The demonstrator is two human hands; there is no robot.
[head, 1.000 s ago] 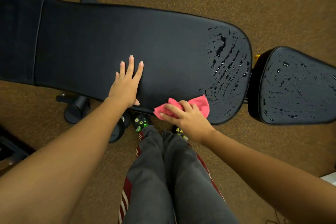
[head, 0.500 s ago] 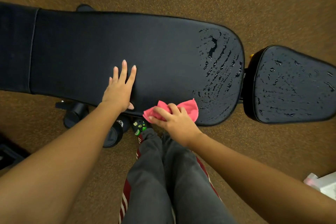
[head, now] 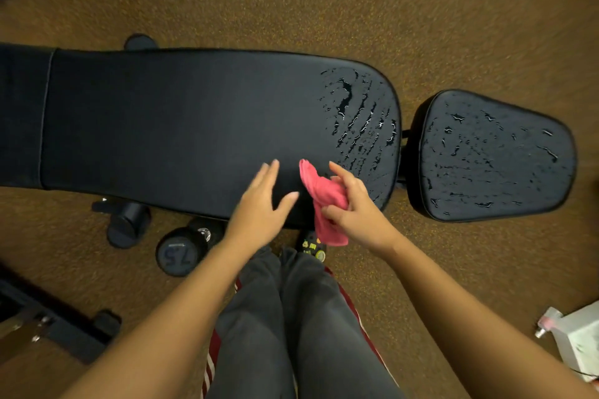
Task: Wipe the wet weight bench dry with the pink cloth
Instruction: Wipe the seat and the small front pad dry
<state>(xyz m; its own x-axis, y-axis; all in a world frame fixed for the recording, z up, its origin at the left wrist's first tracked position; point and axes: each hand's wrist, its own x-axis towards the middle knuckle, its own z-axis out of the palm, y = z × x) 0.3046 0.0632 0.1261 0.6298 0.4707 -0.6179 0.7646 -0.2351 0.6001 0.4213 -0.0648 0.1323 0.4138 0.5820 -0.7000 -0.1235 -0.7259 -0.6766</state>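
Observation:
The black weight bench's long pad (head: 181, 126) lies across the view, with water drops and streaks on its right end (head: 359, 126). The separate seat pad (head: 492, 155) to the right is also beaded with water. My right hand (head: 356, 214) grips the pink cloth (head: 324, 197), bunched and lifted off the pad at the near edge. My left hand (head: 259, 207) is beside it with fingers straight, just left of the cloth over the pad's near edge.
A dumbbell marked 75 (head: 181, 253) and a black roller (head: 129, 220) lie on the brown floor under the bench's near side. My legs (head: 291, 317) stand against the bench. A white spray bottle (head: 577, 334) sits at the lower right.
My right hand has lifted the cloth off the pad and bunched it. My left hand left the pad surface and moved right toward the cloth.

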